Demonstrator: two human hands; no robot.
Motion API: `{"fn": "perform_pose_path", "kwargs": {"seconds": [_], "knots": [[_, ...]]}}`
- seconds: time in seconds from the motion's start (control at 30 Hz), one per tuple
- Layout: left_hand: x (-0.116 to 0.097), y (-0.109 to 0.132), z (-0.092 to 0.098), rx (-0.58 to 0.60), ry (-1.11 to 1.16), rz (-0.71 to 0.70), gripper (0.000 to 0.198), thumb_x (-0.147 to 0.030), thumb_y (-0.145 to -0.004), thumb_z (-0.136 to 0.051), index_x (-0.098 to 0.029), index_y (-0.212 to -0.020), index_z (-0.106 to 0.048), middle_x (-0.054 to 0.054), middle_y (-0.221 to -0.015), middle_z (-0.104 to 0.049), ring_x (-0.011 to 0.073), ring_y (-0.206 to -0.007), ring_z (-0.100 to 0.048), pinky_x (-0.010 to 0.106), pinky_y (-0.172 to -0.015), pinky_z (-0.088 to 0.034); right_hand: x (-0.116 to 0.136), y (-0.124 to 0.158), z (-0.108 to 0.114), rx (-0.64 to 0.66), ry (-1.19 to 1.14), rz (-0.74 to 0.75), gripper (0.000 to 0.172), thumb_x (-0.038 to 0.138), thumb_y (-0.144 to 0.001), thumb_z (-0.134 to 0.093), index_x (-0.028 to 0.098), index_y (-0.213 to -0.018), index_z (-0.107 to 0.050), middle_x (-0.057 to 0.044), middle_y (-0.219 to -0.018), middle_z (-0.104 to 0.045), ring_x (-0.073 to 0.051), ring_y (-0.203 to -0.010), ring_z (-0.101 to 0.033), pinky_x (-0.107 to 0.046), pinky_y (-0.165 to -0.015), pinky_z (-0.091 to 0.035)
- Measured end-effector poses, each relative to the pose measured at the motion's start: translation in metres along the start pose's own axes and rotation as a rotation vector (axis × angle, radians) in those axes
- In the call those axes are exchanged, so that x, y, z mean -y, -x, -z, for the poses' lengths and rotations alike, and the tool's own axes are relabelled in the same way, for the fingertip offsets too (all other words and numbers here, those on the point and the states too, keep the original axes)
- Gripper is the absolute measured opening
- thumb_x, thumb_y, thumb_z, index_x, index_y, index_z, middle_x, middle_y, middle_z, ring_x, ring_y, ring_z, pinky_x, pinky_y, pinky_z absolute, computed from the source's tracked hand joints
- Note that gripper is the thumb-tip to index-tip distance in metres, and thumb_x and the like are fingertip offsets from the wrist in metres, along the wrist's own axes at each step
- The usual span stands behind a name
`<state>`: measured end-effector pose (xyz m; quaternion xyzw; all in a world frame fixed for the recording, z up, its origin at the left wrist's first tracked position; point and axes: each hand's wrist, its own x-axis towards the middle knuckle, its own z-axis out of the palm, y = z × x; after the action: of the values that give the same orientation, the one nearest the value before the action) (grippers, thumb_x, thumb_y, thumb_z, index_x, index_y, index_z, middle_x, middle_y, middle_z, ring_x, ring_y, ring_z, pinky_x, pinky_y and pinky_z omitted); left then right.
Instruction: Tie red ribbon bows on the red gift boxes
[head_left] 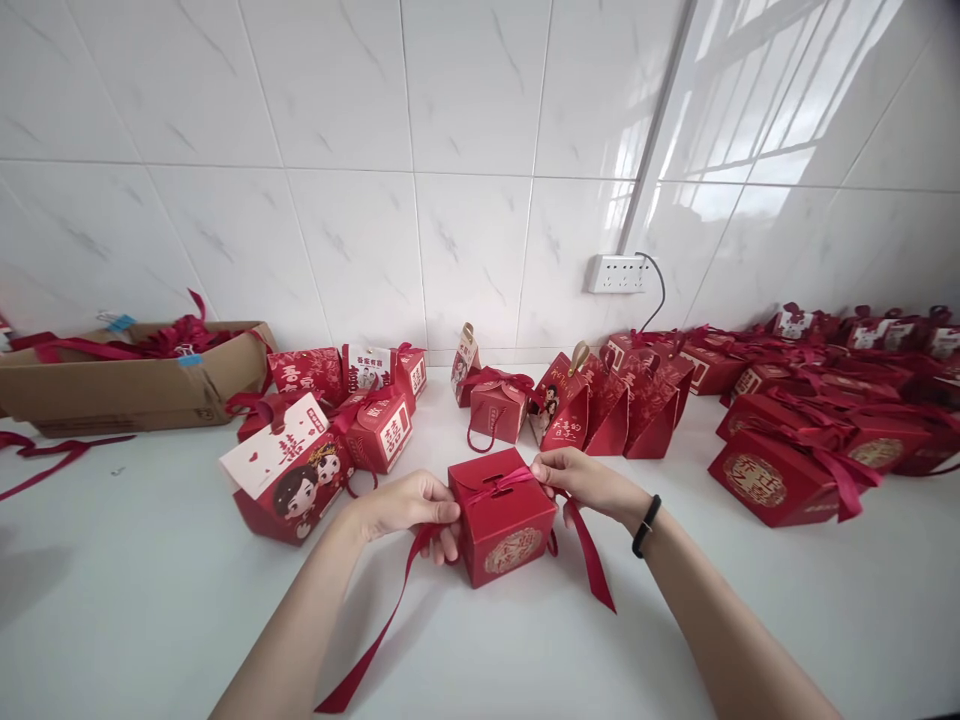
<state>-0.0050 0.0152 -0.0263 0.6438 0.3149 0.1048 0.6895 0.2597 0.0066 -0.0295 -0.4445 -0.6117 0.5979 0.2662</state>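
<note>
A red gift box (pixel 499 520) with a gold round emblem stands on the white table in front of me. A dark red ribbon (pixel 386 625) crosses its top, and its two loose tails hang down at the left and right. My left hand (pixel 420 510) is closed at the box's left side, pinching the ribbon there. At the right top edge my right hand (pixel 589 485) is closed on the other ribbon end, its fingertips against the box. A cord handle shows partly at the box's right side.
A cardboard box (pixel 142 395) of red ribbons sits at the back left. Printed gift boxes (pixel 296 475) stand beyond my left hand, more red boxes (pixel 607 410) behind centre, and rows of ribboned boxes (pixel 787 475) at the right. A power strip (pixel 621 274) is on the tiled wall.
</note>
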Motion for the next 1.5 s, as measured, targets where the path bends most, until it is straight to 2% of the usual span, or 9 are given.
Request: {"fn": "perform_pose_path", "kwargs": {"seconds": [0.2,0.37,0.6,0.77,0.97,1.1,1.23,1.37,1.5], "knots": [[0.006,-0.002,0.004,0.033,0.081,0.000,0.050,-0.058,-0.059,-0.073,-0.010,-0.062,-0.060,0.008,-0.052,-0.065,0.0138,-0.042,-0.056,0.025,-0.048,-0.045,-0.006,-0.005,0.002,0.145,-0.170,-0.009,0.049,0.058,-0.064,-0.070,0.015,-0.062,-0.046,0.006,-0.057,-0.045,-0.005,-0.041,-0.047,-0.018,-0.032,-0.044],[0.014,-0.004,0.007,0.005,0.132,-0.032,0.051,-0.058,-0.056,-0.076,-0.010,-0.060,-0.060,0.007,-0.049,-0.063,0.0122,-0.039,-0.054,0.020,-0.039,-0.038,-0.011,-0.008,0.000,0.251,-0.240,0.005,0.048,0.056,-0.064,-0.071,0.014,-0.060,-0.048,0.006,-0.052,-0.049,-0.005,-0.038,-0.050,-0.016,-0.031,-0.045],[0.027,-0.014,0.011,-0.028,0.210,-0.032,0.056,-0.062,-0.047,-0.077,-0.011,-0.052,-0.056,0.004,-0.045,-0.060,0.0117,-0.036,-0.052,0.018,-0.032,-0.032,-0.023,-0.017,-0.002,0.304,-0.319,0.060,0.046,0.053,-0.065,-0.072,0.013,-0.058,-0.050,0.003,-0.052,-0.055,-0.007,-0.038,-0.054,-0.014,-0.031,-0.044],[0.026,-0.014,0.014,0.000,0.224,-0.026,0.051,-0.057,-0.051,-0.078,-0.009,-0.054,-0.061,0.007,-0.049,-0.062,0.0113,-0.038,-0.052,0.018,-0.033,-0.035,-0.029,-0.020,-0.004,0.292,-0.346,0.075,0.050,0.057,-0.058,-0.075,0.013,-0.056,-0.050,0.004,-0.050,-0.055,-0.006,-0.035,-0.052,-0.015,-0.031,-0.043],[0.023,-0.013,0.013,0.005,0.234,-0.014,0.050,-0.057,-0.051,-0.078,-0.009,-0.054,-0.062,0.008,-0.047,-0.062,0.0114,-0.037,-0.052,0.018,-0.033,-0.034,-0.027,-0.020,-0.004,0.295,-0.341,0.065,0.047,0.055,-0.061,-0.074,0.012,-0.064,-0.054,0.004,-0.052,-0.056,-0.006,-0.037,-0.052,-0.014,-0.032,-0.042],[0.020,-0.011,0.011,-0.022,0.225,-0.020,0.049,-0.055,-0.052,-0.079,-0.009,-0.057,-0.064,0.007,-0.050,-0.063,0.0126,-0.040,-0.055,0.020,-0.036,-0.039,-0.015,-0.011,0.005,0.278,-0.243,0.026,0.043,0.051,-0.065,-0.073,0.014,-0.063,-0.052,0.005,-0.050,-0.051,-0.005,-0.036,-0.047,-0.016,-0.030,-0.041],[0.012,-0.007,0.010,-0.025,0.204,-0.009,0.042,-0.049,-0.057,-0.078,-0.009,-0.059,-0.064,0.008,-0.050,-0.063,0.0141,-0.043,-0.057,0.020,-0.038,-0.039,0.009,0.011,0.006,0.141,-0.084,0.027,0.037,0.047,-0.071,-0.070,0.015,-0.064,-0.053,0.008,-0.047,-0.044,-0.003,-0.033,-0.039,-0.015,-0.031,-0.039],[-0.002,0.001,0.006,-0.025,0.137,-0.001,0.031,-0.038,-0.065,-0.072,-0.010,-0.058,-0.063,0.009,-0.051,-0.064,0.0148,-0.045,-0.058,0.021,-0.038,-0.037,0.029,0.029,-0.012,0.014,-0.114,0.158,0.034,0.046,-0.077,-0.064,0.015,-0.067,-0.054,0.000,-0.064,-0.057,-0.006,-0.046,-0.050,-0.017,-0.038,-0.041],[-0.016,0.009,-0.003,-0.081,0.003,0.001,0.024,-0.031,-0.069,-0.062,-0.012,-0.055,-0.062,0.006,-0.045,-0.059,0.0137,-0.043,-0.055,0.021,-0.037,-0.037,0.032,0.031,-0.026,0.006,-0.049,0.232,0.032,0.046,-0.079,-0.062,0.014,-0.073,-0.061,-0.009,-0.094,-0.066,-0.004,-0.040,-0.050,-0.020,-0.037,-0.043]]}}
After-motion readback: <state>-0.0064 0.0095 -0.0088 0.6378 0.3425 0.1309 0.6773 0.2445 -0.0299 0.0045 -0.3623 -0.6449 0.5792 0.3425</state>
